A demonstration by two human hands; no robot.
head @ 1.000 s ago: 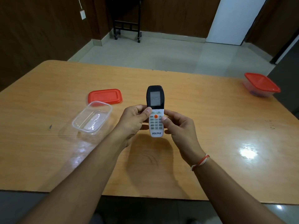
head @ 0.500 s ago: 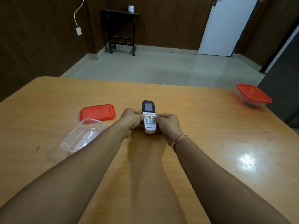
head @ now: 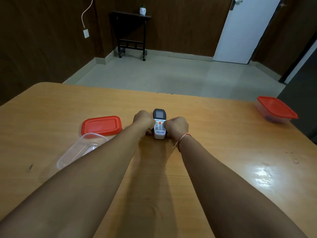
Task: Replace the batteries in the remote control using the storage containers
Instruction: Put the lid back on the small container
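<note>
Hard plastic and light, I think, the remote (head: 159, 124) sits out on the middle of the table (head: 223, 134), my left hand (head: 143, 119) and right hand (head: 176, 125) squeezing its smooth sides.

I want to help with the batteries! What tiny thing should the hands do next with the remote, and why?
Probably turn the remote over. Its buttons and screen face up, so the battery cover on the back is hidden. The left hand and right hand already grip its sides, low over the table, and the open clear container waits at the left, its red lid off.
</note>
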